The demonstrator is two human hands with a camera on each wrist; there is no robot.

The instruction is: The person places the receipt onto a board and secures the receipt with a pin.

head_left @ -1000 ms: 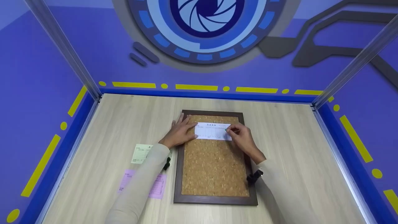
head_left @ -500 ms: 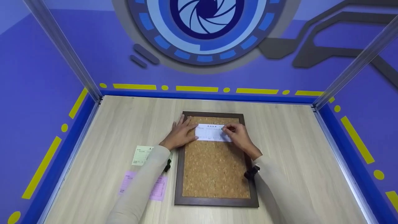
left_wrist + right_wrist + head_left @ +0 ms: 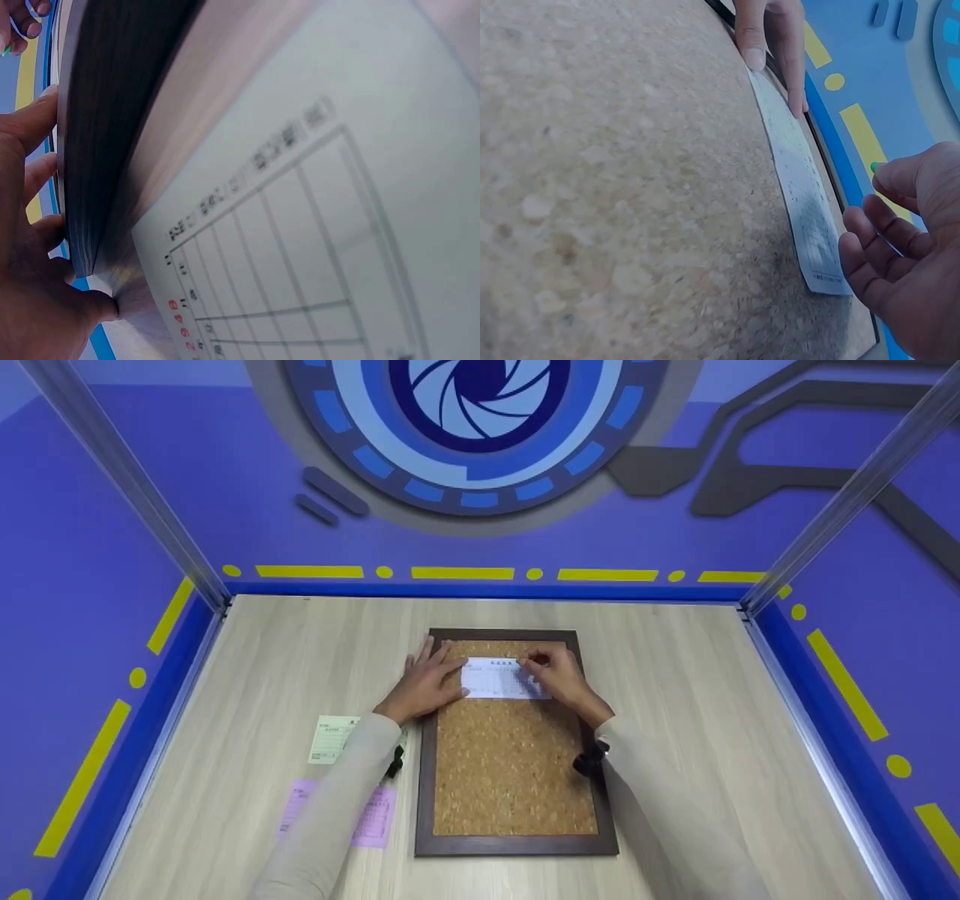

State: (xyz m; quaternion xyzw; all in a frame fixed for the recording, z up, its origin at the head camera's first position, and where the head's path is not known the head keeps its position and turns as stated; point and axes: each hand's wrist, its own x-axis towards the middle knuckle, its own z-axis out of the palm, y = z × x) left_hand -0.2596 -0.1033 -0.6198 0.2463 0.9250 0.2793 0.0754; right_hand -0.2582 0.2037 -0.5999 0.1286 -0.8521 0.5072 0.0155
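white slip (image 3: 491, 678): probably light, creases easily; hold at edges. left hand (image 3: 426, 684), spread, touches its left end; right hand (image 3: 559, 675) pinches tiny green bit (image 3: 875, 166), maybe a pin.

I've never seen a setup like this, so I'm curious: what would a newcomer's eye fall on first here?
Probably the big round blue emblem on the back wall. Next, the dark-framed cork board on the table, where the left hand touches a white slip and the right hand pinches a tiny green thing above it. A pale green slip and a purple slip lie left of the board.
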